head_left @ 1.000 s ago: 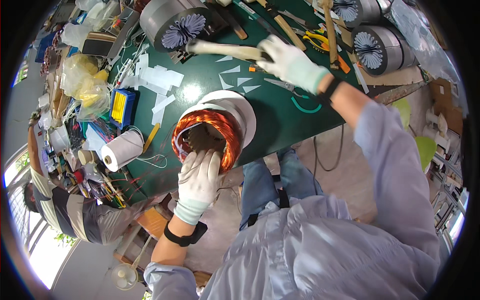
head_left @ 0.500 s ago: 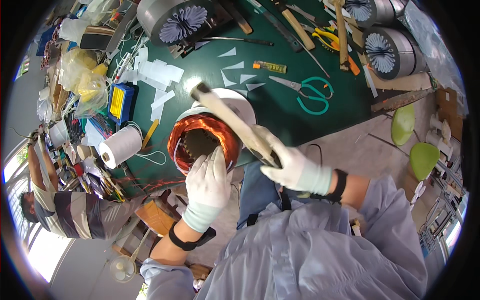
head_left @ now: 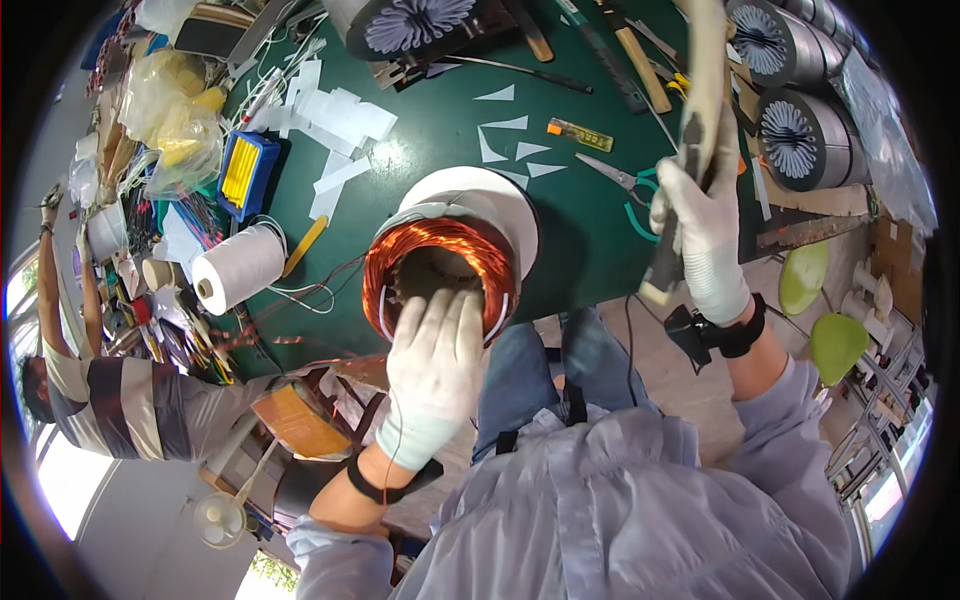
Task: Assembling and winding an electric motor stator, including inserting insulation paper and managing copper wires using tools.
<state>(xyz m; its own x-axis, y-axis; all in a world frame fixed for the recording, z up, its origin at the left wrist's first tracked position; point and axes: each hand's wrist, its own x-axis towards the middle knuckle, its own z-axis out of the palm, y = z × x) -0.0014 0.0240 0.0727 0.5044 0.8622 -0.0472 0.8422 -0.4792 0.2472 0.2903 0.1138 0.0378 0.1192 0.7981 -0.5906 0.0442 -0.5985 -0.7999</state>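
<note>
A round stator with a thick ring of orange copper winding stands at the near edge of the green table, in front of a white disc. My left hand, in a white glove, rests on the near side of the winding. Its fingers are stretched out over the rim into the bore; their tips and the thumb are hidden. A thin dark wire crosses that hand and wrist. Off to the right, my gloved right hand is closed round a long pale wooden tool with a dark edge, slightly blurred. Teal-handled scissors lie beside this hand.
White paper strips, a blue box of yellow sticks and a white thread spool lie to the left. Grey wire spools stand far right. Hand tools lie at the back. Another person is at far left.
My right hand has swung from beside the stator out to the right, carrying the wooden tool. My left hand stays at the winding. The whole view has shifted slightly.
</note>
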